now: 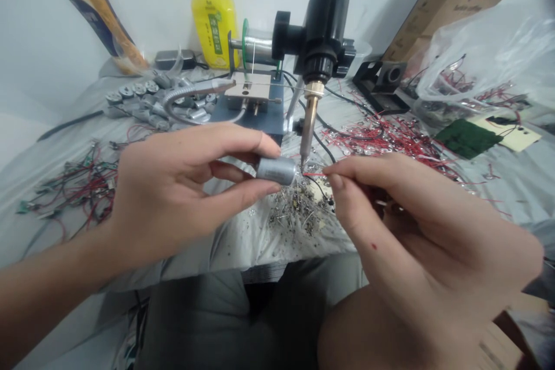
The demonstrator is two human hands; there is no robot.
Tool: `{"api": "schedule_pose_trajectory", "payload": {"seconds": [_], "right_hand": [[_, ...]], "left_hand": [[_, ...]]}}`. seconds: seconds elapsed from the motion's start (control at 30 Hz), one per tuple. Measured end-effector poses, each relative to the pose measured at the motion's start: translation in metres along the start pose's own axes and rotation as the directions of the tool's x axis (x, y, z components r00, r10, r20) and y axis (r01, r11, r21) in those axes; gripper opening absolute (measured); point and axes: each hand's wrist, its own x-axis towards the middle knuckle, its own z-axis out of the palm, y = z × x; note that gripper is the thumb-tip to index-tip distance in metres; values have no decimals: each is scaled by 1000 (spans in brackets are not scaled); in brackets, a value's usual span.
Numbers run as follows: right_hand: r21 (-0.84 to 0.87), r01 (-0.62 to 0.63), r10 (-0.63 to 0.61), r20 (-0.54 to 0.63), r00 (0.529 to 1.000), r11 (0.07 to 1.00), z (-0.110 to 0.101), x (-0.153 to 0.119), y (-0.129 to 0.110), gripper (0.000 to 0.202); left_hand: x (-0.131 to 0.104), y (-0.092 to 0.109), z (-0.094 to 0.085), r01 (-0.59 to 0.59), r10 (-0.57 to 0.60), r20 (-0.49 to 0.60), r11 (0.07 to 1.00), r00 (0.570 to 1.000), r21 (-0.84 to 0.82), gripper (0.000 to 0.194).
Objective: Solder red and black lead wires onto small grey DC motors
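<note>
Between thumb and fingers, my left hand (191, 179) holds a small grey cylindrical motor (276, 171) lying sideways, its terminal end facing right. My right hand (403, 225) pinches a thin red wire (314, 174) whose tip reaches toward that end. Just above the gap stands a soldering iron (307, 127), clamped in a black stand (326, 29) with its tip pointing down. The tip is very close to the wire and the motor's end; I cannot tell whether they touch. Behind, a solder spool (258, 43) sits on a feeder with a curved metal tube (173, 107).
Several similar motors (150, 92) lie at the back left. Wired parts (78, 191) are piled on the left, red wires (390, 139) on the right. Solder scraps (299, 211) lie under the iron. A yellow bottle (213, 23) and a plastic bag (485, 63) stand behind.
</note>
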Motion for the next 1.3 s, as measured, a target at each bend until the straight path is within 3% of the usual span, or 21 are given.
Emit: {"api": "schedule_pose_trajectory", "payload": {"seconds": [0.53,1.3], "right_hand": [[-21,20,-20,-32,999,1000,0,-3,0,10],[41,-11,9,37,999,999,-3,-1,0,11]], "left_hand": [[0,1,-1,32,-32,12,999,999,-11,25],[-1,3,-1,10,-10,19,999,1000,-48,30]]}}
